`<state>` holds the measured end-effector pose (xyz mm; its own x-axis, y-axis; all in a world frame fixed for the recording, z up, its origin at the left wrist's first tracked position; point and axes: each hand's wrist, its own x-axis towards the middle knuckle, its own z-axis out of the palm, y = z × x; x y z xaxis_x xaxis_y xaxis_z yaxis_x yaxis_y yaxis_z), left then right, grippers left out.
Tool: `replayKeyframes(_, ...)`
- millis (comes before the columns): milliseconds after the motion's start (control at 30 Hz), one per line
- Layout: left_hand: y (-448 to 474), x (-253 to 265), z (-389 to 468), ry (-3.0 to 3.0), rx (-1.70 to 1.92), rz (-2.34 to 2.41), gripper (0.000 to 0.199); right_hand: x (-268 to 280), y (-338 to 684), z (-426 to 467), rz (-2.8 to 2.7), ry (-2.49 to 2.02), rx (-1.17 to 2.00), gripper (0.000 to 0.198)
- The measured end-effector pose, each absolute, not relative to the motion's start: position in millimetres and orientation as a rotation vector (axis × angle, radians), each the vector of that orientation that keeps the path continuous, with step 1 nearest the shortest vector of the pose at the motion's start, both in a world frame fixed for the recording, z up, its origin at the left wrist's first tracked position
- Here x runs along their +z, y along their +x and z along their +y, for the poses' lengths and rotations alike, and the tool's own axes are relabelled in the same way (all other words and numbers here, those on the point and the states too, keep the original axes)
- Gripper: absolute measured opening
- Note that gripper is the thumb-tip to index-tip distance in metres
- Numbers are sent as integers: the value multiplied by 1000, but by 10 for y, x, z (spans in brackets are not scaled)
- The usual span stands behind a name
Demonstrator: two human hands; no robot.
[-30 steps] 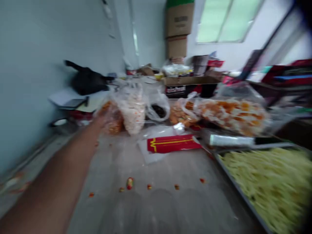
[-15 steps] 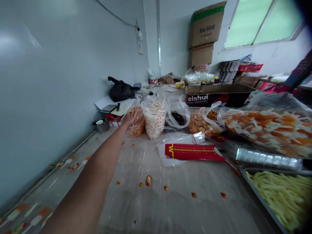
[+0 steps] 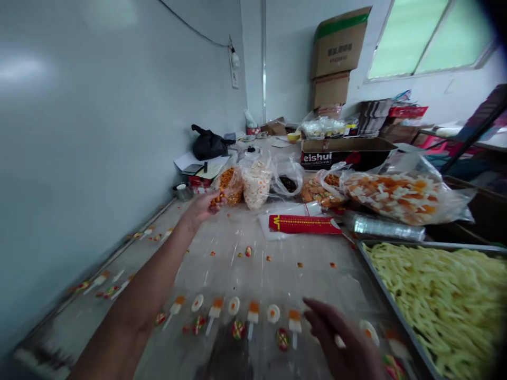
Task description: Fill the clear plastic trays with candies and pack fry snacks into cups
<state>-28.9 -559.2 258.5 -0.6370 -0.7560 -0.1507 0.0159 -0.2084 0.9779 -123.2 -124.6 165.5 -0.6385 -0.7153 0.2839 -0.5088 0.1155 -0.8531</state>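
Observation:
My left hand (image 3: 203, 207) is stretched out over the table and is closed on a handful of small orange candies, just in front of the open clear bag of orange candies (image 3: 229, 184). A bag of white and orange pieces (image 3: 256, 182) stands right of that bag. My right hand (image 3: 344, 345) is low at the near edge with its fingers spread, holding nothing, beside a row of small candy pieces on sticks (image 3: 233, 309) laid out on clear film.
A metal tray (image 3: 390, 306) of pale yellow strips fills the right. A red carton (image 3: 303, 224), a large bag of orange and white sweets (image 3: 400, 192), a cardboard box (image 3: 344, 150) and a black bag (image 3: 208, 145) lie farther back. Loose candies dot the table.
My left hand has pulled back out of the orange candy bag with candies in it. The view has tilted down, and my right hand and the row of candy sticks have come into sight.

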Motion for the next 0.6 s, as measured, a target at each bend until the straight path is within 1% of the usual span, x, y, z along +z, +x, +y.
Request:
replayKeyframes(67, 35, 2467, -5058, 857, -1977, -1530, 16, 1783, -1087, -1472, 1974, -1126, -1618, 37)
replayKeyframes(133, 348, 2327, -4477, 804, -2008, -1557, 24, 1911, -923, -1710, 1742, -1040, -1706, 44)
replayKeyframes(200, 622, 2194, -3895, 768, -1917, -1613, 30, 1983, -745, -1912, 1507, -932, -1755, 49)
replayKeyframes(267, 837, 2085, -3366, 789, -1691, -1729, 31, 1980, -562, -2029, 1378, -825, -1738, 53)
replayKeyframes(333, 993, 1997, -2941, 822, -1388, -1892, 28, 1924, -388, -2044, 1313, -790, -1684, 50)
replayKeyframes(400, 1107, 1924, -2653, 847, -1156, -1973, 24, 1848, -245, -1987, 1265, -815, -1643, 43)
replayKeyframes(467, 1193, 1863, -2503, 869, -1054, -1993, 22, 1784, -143, -1908, 1248, -844, -1640, 38)
replayKeyframes(600, 1291, 1744, -2461, 880, -944, -2038, 21, 1712, -45, -1824, 1345, -908, -1650, 33)
